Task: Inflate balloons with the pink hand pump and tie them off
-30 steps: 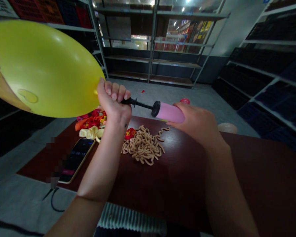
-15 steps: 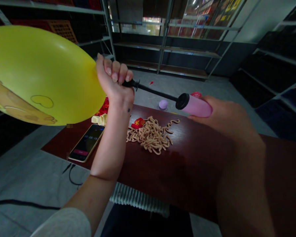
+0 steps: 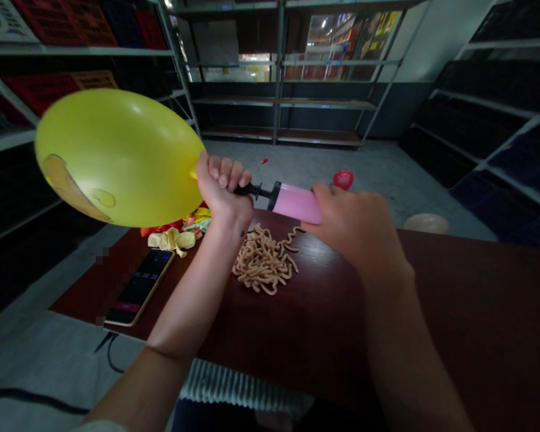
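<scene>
A large yellow inflated balloon [image 3: 126, 156] with a cartoon print fills the left side. My left hand [image 3: 227, 183] is closed round its neck and the black end of a hand balloon pump [image 3: 294, 202]. The neck and nozzle are mostly hidden by my fingers. My right hand [image 3: 355, 222] grips the far end of the pump's pink barrel. A short piece of black rod shows between barrel and left hand. Below lies a heap of thin, tan, twisted balloons [image 3: 263, 261] on the dark brown table [image 3: 306, 336].
A phone [image 3: 139, 288] showing a timer lies at the table's left, near limp pale yellow balloons [image 3: 173, 240]. Behind the table, a red balloon [image 3: 343, 179] and a whitish one [image 3: 427, 223] rest on the floor. Metal shelves [image 3: 276, 102] stand around, some with crates [image 3: 117, 24].
My right hand has pushed the pink barrel towards my left hand, so much less rod shows. Balloon and left hand sit lower and further right in view. The red item on the tan heap no longer shows.
</scene>
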`<state>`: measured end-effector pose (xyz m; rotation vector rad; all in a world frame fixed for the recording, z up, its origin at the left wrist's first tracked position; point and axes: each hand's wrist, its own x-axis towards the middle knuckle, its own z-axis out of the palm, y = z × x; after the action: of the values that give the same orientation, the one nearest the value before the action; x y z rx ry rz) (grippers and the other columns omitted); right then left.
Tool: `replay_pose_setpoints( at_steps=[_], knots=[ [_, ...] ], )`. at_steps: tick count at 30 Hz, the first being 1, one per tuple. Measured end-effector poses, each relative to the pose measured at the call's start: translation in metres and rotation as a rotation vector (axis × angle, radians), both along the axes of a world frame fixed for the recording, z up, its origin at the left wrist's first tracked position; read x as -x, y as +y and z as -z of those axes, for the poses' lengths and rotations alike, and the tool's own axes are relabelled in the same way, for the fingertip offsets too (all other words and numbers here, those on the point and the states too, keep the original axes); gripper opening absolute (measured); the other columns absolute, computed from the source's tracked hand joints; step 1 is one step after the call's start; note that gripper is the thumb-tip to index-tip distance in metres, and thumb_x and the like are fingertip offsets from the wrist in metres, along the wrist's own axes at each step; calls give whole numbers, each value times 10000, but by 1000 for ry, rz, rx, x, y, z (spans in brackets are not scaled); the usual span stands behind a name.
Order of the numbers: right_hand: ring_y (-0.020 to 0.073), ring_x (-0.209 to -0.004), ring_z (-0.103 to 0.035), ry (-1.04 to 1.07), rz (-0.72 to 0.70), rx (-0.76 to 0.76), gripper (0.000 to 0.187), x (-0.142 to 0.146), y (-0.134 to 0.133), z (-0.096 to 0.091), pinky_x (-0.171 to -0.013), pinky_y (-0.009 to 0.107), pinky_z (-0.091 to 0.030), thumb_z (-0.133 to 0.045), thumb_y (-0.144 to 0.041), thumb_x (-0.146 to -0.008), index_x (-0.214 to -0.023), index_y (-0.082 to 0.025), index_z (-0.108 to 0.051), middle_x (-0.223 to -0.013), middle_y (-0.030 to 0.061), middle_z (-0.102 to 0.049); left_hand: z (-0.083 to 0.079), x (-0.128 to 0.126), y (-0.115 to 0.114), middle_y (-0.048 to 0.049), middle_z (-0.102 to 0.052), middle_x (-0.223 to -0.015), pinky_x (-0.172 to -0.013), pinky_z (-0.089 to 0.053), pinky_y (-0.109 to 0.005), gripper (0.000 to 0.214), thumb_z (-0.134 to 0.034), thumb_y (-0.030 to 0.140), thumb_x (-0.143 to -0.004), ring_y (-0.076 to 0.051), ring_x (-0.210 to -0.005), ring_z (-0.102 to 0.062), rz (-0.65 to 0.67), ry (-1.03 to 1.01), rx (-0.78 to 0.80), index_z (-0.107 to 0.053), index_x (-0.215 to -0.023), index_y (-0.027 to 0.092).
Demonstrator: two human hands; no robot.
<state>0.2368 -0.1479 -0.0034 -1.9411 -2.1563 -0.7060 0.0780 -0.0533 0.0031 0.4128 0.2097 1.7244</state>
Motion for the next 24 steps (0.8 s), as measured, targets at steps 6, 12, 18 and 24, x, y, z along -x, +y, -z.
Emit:
replay_pose_setpoints(
  at_steps=[6, 12, 18, 24],
  knots=[
    [238, -678, -626, 57, -29, 11, 308, 2, 5, 7, -576, 321, -295, -592, -393, -838, -1033, -158, -630, -877, 139, -717, 5, -11, -6, 82, -164, -409, -374, -224, -214, 571, -499, 366, -1004, -64, -336, -155, 24, 76, 19, -230, -531, 194],
    [218, -741, -646, 148, -99, -52, 321, 1, 12, 12, -578, 307, -299, -581, -410, -854, -1095, -206, -636, -948, 72, -735, -2, 3, -1, 80, -174, -404, -365, -228, -210, 581, -510, 348, -998, -59, -324, -168, 13, 89, -27, -216, -524, 190],
    [207, -745, -661, 195, -136, -76, 366, -3, 18, 17, -587, 301, -325, -661, -454, -813, -1093, -219, -636, -899, 48, -729, -10, 20, 0, 77, -171, -395, -365, -217, -215, 584, -507, 322, -1001, -61, -320, -170, -12, 41, -65, -207, -518, 187],
    [238, -840, -675, 218, -142, -51, 399, -18, 23, 20, -668, 321, -395, -669, -459, -821, -1130, -210, -626, -968, 69, -724, -20, 45, 4, 75, -158, -390, -371, -207, -213, 581, -471, 302, -1019, -65, -322, -158, -65, 1, -57, -213, -512, 184]
  ],
)
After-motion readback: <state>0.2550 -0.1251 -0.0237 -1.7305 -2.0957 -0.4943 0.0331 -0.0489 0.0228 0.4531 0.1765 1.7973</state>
